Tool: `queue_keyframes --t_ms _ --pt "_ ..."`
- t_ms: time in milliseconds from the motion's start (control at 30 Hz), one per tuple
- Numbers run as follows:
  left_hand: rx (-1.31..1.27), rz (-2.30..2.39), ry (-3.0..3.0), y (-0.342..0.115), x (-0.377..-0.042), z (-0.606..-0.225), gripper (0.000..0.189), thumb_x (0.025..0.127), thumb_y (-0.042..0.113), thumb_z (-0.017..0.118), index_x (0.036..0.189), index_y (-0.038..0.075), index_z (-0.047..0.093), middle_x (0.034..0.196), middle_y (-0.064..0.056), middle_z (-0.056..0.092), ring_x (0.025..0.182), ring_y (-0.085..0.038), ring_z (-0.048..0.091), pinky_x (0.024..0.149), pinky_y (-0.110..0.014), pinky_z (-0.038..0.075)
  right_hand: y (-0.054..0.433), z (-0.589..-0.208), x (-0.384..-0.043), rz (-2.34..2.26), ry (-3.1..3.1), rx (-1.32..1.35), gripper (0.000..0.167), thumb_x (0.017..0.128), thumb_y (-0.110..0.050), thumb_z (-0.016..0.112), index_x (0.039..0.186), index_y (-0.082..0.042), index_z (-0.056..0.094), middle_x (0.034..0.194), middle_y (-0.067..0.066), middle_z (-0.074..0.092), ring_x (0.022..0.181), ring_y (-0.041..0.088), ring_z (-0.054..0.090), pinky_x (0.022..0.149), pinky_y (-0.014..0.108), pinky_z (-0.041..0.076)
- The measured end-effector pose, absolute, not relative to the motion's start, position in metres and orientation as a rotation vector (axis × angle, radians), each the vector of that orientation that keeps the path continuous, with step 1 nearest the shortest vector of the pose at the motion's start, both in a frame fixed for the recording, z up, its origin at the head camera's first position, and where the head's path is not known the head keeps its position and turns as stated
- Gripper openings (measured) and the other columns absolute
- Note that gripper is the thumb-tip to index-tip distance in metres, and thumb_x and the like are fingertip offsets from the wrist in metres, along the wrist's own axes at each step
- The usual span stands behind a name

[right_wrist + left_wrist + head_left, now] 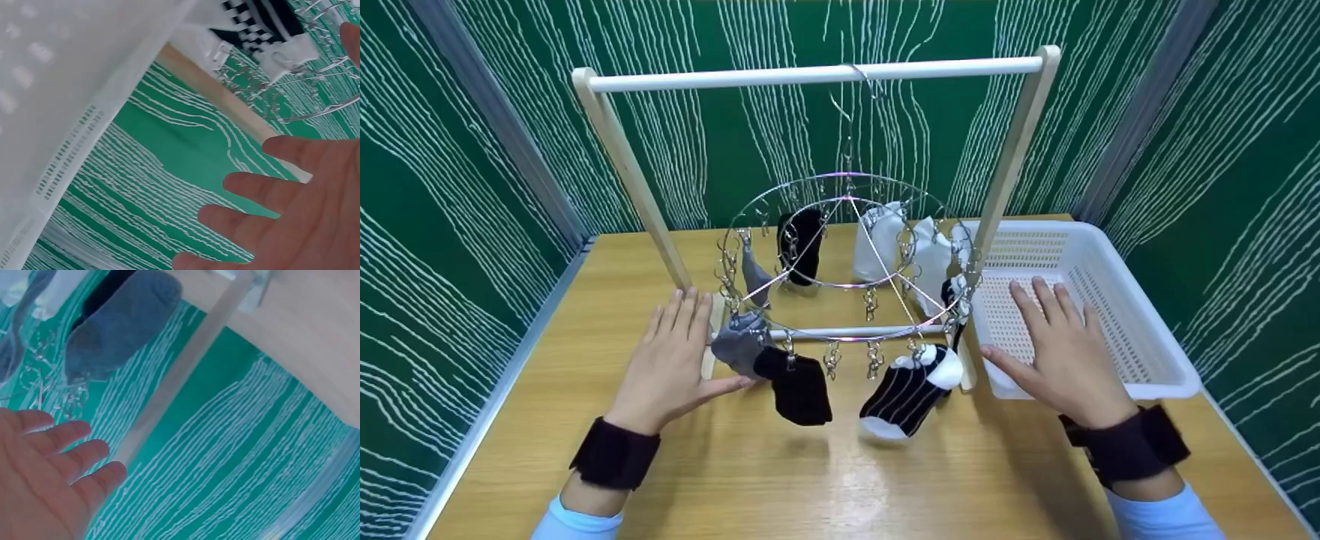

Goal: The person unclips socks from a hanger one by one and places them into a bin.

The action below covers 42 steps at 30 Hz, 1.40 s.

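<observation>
My left hand (667, 367), fingers straight and holding nothing, is left of a round metal clip hanger (851, 340). Nearest to its thumb hangs a grey sock (739, 345), also large in the left wrist view (124, 326). My right hand (1069, 360) is spread and holds nothing, above the near part of a white plastic basket (1147, 322). Clips along the hanger hold a front black sock (802, 391), a black-and-white striped sock (911, 391), a second grey sock (754, 274), a rear black sock (802, 247) and white socks (877, 247). A black-and-white checkered sock (256, 28) shows in the right wrist view.
A stand with wooden legs (634, 176) and a white top bar (735, 78) carries the hanger by its hook. Several bare clips (874, 360) dangle from the rings. Green panels (750, 135) with white lines surround the wooden table (855, 487) at the back and sides.
</observation>
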<state>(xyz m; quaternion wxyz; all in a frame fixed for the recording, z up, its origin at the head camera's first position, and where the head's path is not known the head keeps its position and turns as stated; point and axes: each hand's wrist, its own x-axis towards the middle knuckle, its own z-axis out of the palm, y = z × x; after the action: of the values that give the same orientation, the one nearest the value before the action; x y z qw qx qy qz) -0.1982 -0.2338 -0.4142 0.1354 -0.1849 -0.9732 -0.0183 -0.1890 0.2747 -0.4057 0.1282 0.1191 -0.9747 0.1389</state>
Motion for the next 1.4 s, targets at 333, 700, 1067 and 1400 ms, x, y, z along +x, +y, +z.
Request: queue_keyframes --t_ms 333,700,1067,1400 --pt "-0.669 -0.124 -2.512 -0.220 -0.183 -0.397 0.121 0.091 0.090 0.053 0.161 -0.008 0.041 0.159 -0.033 0.051 0.149 -0.050 0.049 0.125 -0.062 0.042 0.259 -0.399 -0.181 0.534 -2.505 0.485 0.070 0.092 -0.030 0.087 0.149 0.001 0.060 0.148 0.032 0.061 0.134 0.054 0.059 0.109 0.075 0.047" --pt "-0.869 -0.194 -2.140 -0.190 -0.176 -0.379 0.070 0.112 0.055 0.051 0.143 -0.007 0.062 0.141 -0.030 0.066 0.132 -0.046 0.064 0.109 -0.058 0.058 0.241 -0.393 -0.182 0.629 -2.246 0.685 0.053 0.089 -0.007 0.088 0.137 0.005 0.069 0.134 0.025 0.072 0.125 0.043 0.069 0.106 0.053 0.056" --pt "-1.050 -0.145 -1.931 -0.155 -0.179 -0.367 0.033 0.095 0.012 0.079 0.123 -0.005 0.076 0.122 -0.022 0.078 0.117 -0.038 0.075 0.102 -0.047 0.063 0.230 -0.382 -0.204 0.563 -2.160 0.822 0.049 0.088 0.012 0.081 0.135 0.004 0.071 0.141 0.026 0.070 0.133 0.046 0.066 0.115 0.054 0.050" --pt "-1.092 -0.105 -1.861 -0.138 -0.184 -0.371 0.018 0.100 -0.001 0.066 0.111 -0.001 0.081 0.111 -0.013 0.081 0.105 -0.030 0.076 0.095 -0.040 0.066 0.226 -0.379 -0.215 0.595 -2.172 0.839 0.039 0.091 0.012 0.078 0.130 0.005 0.074 0.138 0.025 0.072 0.134 0.048 0.065 0.114 0.060 0.050"
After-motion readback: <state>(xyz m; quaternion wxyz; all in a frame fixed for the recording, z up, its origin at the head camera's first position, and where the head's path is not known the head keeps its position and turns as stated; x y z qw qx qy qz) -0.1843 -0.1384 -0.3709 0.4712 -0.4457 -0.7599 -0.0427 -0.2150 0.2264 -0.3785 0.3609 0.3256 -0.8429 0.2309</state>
